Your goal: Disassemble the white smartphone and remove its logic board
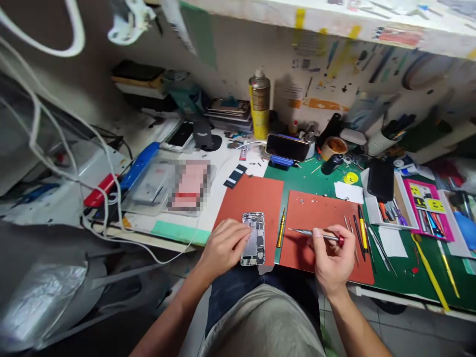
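Observation:
An opened phone (253,243) lies on the left red-brown mat, its inner boards and metal parts facing up. My left hand (225,244) is at its left edge, fingers curled and tips pressed together over the phone's inside. Whatever may be between those fingertips is too small or hidden to make out. In my right hand (336,258) is a slim silver screwdriver (310,232) with a red end cap, held nearly level above the right mat, its tip pointing left. Between the phone and this tool lies a gold screwdriver (281,229).
Tweezers (382,249) and a yellow-black pen-like tool (362,230) lie right of my right hand. Beyond stand a white box (403,210) of tools, a phone on a stand (287,147) and a spray can (260,104). White cables (78,181) hang at left.

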A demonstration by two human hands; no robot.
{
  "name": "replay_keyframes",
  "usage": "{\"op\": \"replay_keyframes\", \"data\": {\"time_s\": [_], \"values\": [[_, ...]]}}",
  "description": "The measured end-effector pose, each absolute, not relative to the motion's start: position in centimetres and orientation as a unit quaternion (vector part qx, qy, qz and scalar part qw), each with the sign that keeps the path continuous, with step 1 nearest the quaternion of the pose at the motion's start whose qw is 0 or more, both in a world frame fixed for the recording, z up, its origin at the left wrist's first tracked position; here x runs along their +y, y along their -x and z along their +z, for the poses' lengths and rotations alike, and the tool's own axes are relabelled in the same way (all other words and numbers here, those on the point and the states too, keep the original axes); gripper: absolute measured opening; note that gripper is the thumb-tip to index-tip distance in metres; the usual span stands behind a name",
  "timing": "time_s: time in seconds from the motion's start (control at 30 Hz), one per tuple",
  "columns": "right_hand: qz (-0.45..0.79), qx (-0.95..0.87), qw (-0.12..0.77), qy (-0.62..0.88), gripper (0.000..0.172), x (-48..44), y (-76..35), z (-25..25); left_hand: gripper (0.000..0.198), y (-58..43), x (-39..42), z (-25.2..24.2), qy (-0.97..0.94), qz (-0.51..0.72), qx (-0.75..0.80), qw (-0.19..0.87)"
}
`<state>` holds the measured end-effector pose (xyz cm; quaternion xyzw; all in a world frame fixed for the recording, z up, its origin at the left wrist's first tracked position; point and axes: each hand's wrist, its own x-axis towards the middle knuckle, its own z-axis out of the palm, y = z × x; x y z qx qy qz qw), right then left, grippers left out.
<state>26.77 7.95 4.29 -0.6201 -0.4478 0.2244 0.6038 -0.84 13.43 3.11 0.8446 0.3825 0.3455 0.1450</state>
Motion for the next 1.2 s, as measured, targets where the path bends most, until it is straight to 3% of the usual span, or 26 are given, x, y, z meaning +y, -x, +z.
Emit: {"op": "replay_keyframes", "data": {"time_s": [0.17, 0.43, 1.2], "values": [[0.195, -0.653, 0.492, 0.542, 0.017, 13.0, -23.0, 6.7, 0.029, 1.5, 12.9, 2.3, -0.833, 0.4, 0.348, 0.155], [0.17, -0.78, 0.372, 0.474, 0.011, 16.7, -19.9, 6.8, 0.015, 1.7, 12.6, 1.7, -0.83, 0.373, 0.386, 0.151], [0.143, -0.802, 0.314, 0.487, 0.012, 17.1, -19.1, 6.3, 0.022, 1.7, 12.6, 1.3, -0.831, 0.369, 0.396, 0.126]]}}
